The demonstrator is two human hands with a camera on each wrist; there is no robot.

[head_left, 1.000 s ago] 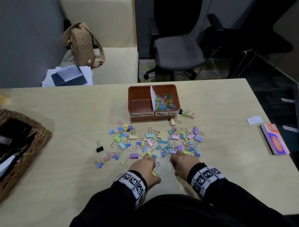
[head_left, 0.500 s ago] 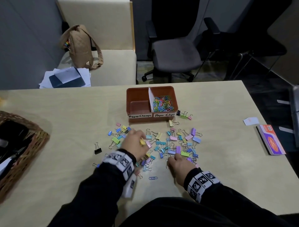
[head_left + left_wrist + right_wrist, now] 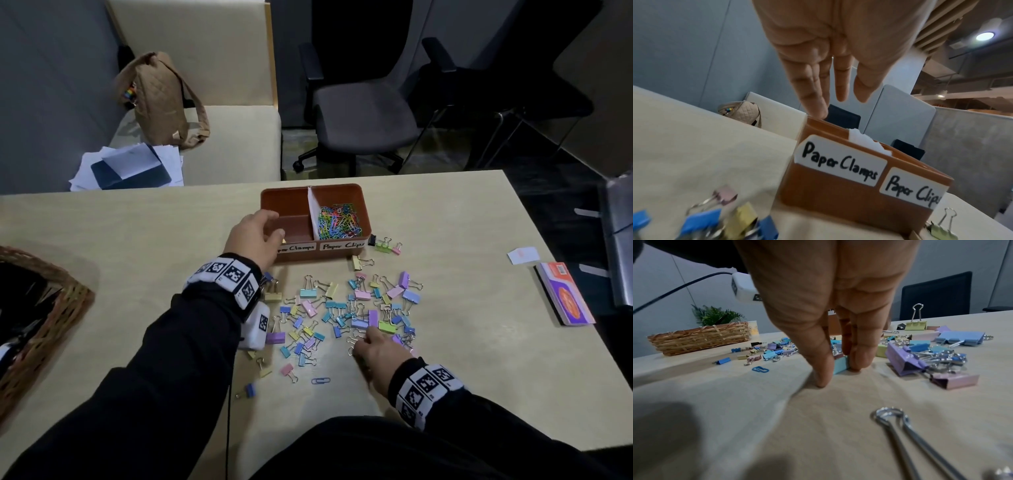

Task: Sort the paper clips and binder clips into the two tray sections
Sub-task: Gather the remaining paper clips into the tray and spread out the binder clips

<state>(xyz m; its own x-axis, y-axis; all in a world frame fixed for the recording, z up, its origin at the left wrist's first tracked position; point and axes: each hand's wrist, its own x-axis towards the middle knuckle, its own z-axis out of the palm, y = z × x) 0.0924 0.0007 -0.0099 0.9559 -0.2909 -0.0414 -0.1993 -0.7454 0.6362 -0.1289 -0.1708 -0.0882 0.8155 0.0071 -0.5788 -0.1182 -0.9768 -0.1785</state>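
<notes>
1. The pale wooden bench (image 3: 137,240) carries everything here, and the brown tray (image 3: 364,219) sits near its far edge; I place the rest from that tray.
2. A woven basket (image 3: 51,308) stands well to the left of the tray, at the bench's left edge, and a purple and orange booklet (image 3: 565,294) lies well to the right of it.
3. The tray is split by a white divider (image 3: 313,212). The left section is labelled "Paper Clamps" and the right section "Paper Clips".
4. The left hand (image 3: 255,236) hangs over the tray's near-left corner. In the left wrist view its fingers (image 3: 813,91) are straight and slightly apart above the left section, gripping nothing.
5. The right hand (image 3: 376,349) is down on the bench, nearer the person than the tray.
6. Binder clips (image 3: 359,305) in pastel colours are scattered loose on the bench in front of the tray, with a few just beside its right end.
7. Coloured paper clips (image 3: 339,222) are heaped in the tray's right section.
8. In the right wrist view the right fingers (image 3: 822,363) pinch a light blue binder clip (image 3: 840,365) that still rests on the bench.
9. One blue paper clip (image 3: 321,381) lies alone, nearer the person than the scattered heap.
</notes>
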